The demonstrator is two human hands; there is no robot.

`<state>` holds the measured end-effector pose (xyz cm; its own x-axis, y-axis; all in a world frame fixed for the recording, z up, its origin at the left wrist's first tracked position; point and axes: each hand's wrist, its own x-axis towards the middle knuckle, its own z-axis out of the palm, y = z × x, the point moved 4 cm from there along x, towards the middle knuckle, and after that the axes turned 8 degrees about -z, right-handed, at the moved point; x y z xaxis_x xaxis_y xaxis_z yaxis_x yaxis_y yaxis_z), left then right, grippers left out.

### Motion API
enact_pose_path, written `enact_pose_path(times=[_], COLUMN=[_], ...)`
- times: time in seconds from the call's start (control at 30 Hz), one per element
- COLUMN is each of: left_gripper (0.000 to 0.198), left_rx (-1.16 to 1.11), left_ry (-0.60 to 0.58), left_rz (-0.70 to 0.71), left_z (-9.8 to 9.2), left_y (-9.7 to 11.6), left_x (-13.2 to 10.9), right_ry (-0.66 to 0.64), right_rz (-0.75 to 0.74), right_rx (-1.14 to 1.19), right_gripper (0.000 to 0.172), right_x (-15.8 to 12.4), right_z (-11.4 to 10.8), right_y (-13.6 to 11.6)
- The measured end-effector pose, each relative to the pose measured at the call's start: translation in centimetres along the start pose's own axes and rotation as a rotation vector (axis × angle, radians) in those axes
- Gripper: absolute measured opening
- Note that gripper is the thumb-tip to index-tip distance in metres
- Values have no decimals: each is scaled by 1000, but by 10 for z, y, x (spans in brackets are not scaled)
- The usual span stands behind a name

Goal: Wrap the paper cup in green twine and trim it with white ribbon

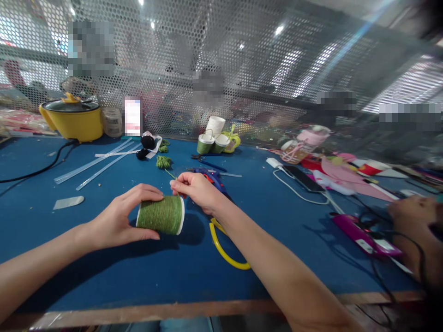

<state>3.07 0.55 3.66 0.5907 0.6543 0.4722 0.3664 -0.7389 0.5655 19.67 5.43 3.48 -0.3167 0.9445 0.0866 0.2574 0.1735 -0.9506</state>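
My left hand point(128, 216) holds a paper cup wrapped in green yarn point(161, 214) on its side above the table, thumb below and fingers on top. The cup's white rim faces right. Beside that rim, my right hand point(194, 186) pinches a green yarn strand between thumb and fingertips. This strand runs back to a small bundle of green yarn point(164, 162) on the table. Behind my right hand lies a blue glue gun point(216, 179), partly covered by the hand. Yellow scissor-like handles point(224, 258) show under my right forearm.
Clear glue sticks point(107, 161) lie left, near a yellow electric pot point(79, 121) and its cord. Green-sided cups point(205, 144) and pliers point(199, 157) are at the back. Rightward are a phone point(304, 178), a purple power strip point(367, 235), cables and another person's arm point(411, 226).
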Motion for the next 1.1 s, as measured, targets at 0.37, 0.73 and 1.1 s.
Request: enact_pose_path(times=[0.37, 0.73, 1.1], left_gripper=[50, 52, 54], left_rx=[58, -62, -118], left_ry=[0, 24, 26], left_rz=[47, -26, -61], left_z=[-1, 1, 3], left_y=[0, -6, -10], left_x=[0, -2, -1], right_ry=[-47, -51, -61], right_rz=[-4, 17, 24], right_rx=[-106, -79, -74], right_gripper=[22, 23, 26], right_x=[2, 3, 4], right_z=[1, 3, 4], right_y=[10, 15, 21])
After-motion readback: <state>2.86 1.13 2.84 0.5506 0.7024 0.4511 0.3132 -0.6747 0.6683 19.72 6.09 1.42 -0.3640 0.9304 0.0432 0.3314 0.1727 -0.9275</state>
